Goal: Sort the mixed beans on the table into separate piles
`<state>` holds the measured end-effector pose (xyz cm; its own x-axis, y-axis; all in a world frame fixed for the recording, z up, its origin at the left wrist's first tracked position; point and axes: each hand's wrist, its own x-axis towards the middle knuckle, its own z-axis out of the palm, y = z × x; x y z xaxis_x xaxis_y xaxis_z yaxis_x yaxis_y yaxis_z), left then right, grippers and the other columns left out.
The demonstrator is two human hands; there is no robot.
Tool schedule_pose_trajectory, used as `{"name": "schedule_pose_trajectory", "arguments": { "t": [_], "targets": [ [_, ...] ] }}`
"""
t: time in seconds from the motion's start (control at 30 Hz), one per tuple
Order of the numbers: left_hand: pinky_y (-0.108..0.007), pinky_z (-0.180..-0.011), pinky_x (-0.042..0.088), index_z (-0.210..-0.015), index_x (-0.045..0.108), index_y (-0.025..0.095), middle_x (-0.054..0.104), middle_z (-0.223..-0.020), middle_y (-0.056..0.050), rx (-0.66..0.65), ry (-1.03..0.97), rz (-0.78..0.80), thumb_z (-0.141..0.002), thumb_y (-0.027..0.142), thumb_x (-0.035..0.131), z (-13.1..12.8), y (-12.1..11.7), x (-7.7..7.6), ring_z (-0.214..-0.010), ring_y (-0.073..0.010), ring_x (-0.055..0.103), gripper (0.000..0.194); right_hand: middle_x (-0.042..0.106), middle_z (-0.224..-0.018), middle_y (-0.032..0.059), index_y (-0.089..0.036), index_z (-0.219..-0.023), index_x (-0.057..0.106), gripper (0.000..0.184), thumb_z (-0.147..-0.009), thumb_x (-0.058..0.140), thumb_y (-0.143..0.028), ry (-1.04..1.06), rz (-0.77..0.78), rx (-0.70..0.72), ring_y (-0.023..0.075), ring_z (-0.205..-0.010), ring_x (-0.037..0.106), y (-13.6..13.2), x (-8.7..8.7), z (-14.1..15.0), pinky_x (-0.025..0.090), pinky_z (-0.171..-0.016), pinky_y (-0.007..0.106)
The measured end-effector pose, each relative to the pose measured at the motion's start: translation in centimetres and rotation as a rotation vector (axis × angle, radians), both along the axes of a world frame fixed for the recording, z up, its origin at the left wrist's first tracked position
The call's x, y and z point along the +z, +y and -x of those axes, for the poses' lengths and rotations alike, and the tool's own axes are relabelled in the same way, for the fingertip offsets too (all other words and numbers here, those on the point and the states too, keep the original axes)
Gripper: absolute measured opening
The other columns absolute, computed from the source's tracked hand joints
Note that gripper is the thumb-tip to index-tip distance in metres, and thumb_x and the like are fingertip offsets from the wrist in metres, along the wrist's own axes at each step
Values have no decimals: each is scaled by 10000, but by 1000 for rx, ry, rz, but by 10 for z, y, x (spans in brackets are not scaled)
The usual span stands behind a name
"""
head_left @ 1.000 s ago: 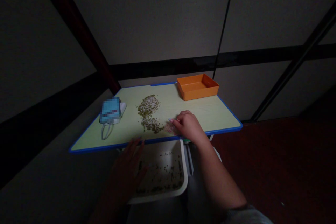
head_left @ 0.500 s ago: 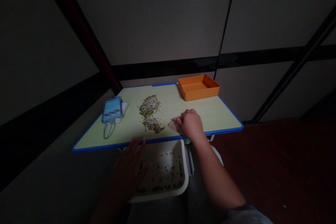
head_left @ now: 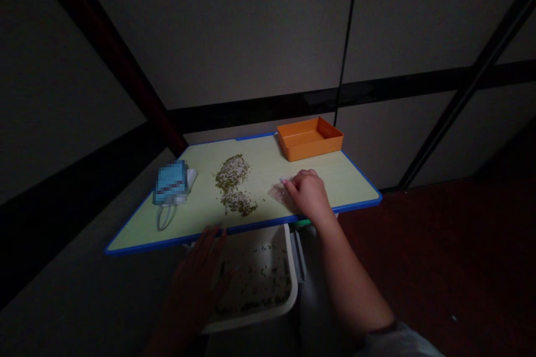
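Granules (head_left: 233, 173) lie scattered; right hand (head_left: 310, 194) clenched on translucent sheet (head_left: 278, 193); left hand (head_left: 201, 268) open; blue packet (head_left: 171, 181) blurred.

Orange tray (head_left: 310, 148), blue-edged pale yellow-green table (head_left: 268, 156)

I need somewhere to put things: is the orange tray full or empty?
Empty, it seems: the orange tray shows bare orange inside, though its near wall hides part of the bottom.

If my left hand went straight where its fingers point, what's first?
Your left hand would probably meet the pale table's blue edge first, though height is unclear; beyond lie green and white grains.
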<state>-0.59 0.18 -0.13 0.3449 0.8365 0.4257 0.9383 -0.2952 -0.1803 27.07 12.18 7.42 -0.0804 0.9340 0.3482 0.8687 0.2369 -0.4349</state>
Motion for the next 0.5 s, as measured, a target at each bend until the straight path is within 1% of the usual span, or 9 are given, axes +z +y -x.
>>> {"name": "schedule_pose_trajectory", "arguments": {
  "t": [0.1,0.2,0.27,0.37,0.5],
  "targets": [
    [-404,-1022,421,-1461,171,254,343,-1512,-93,-1,-5,2,-832,504,466,0,0,-1,-1374,-255,349,738,666,-816,91,-178,-677,681,388,-893,484,-433,26,27,70,202,-858,515,-2,1,3,343,-754,314],
    [-395,-1028,415,-1462,169,260,337,-1515,-90,-11,-28,-2,-836,508,454,1,0,-1,-1377,-254,344,731,677,-844,93,-171,-702,692,355,-880,514,-422,-14,66,120,212,-891,521,-5,2,11,336,-761,324],
    [-390,-1028,416,-1463,167,259,338,-1513,-94,-19,-28,2,-832,514,457,1,0,0,-1376,-256,346,740,682,-887,113,-158,-736,704,360,-877,515,-429,-67,72,112,230,-922,520,-6,1,16,332,-768,344],
    [-403,-1022,424,-1464,155,264,347,-1508,-97,-8,-23,15,-829,524,455,1,0,1,-1375,-261,347,749,678,-936,136,-145,-799,715,367,-879,508,-438,-121,57,65,250,-956,512,-2,0,17,325,-777,370],
    [-419,-992,454,-1464,147,279,351,-1507,-93,-12,-18,-9,-835,496,449,1,0,-1,-1365,-262,365,730,678,-928,108,-174,-760,713,355,-876,513,-443,-88,16,17,251,-977,491,10,-3,10,310,-776,378]
  ]
}}
